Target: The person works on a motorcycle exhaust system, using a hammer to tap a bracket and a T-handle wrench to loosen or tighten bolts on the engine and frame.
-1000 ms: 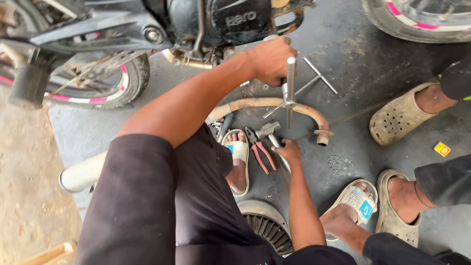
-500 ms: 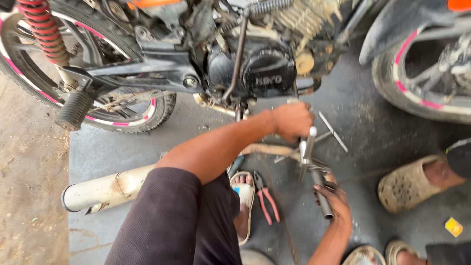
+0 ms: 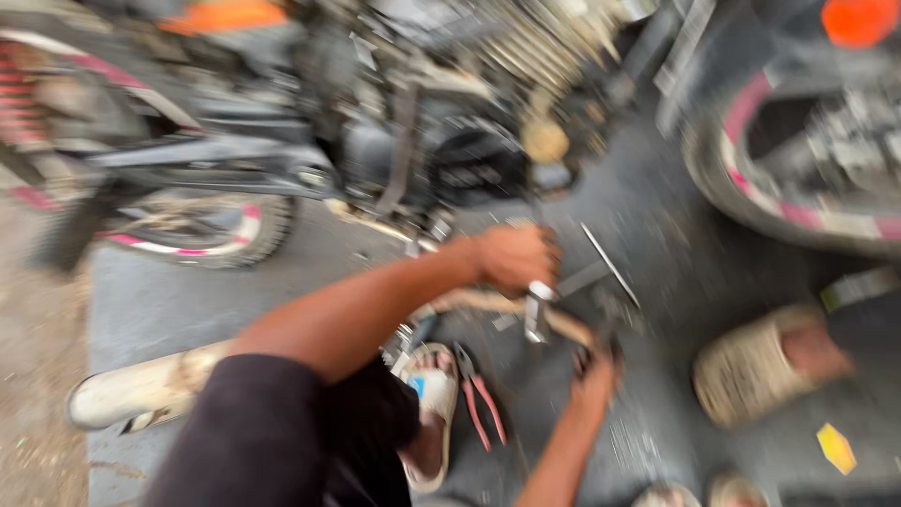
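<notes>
Motion blur smears the whole view, so the metal tool in the left hand and whatever the right hand closes on stay indistinct, and the motorcycle is cut off at the top edge.

The metal bar looked bright and glossy; the bent pipe below it was dull and rusty. At seven o'clock, red-handled pliers lay on rough, matt grey floor.
</notes>
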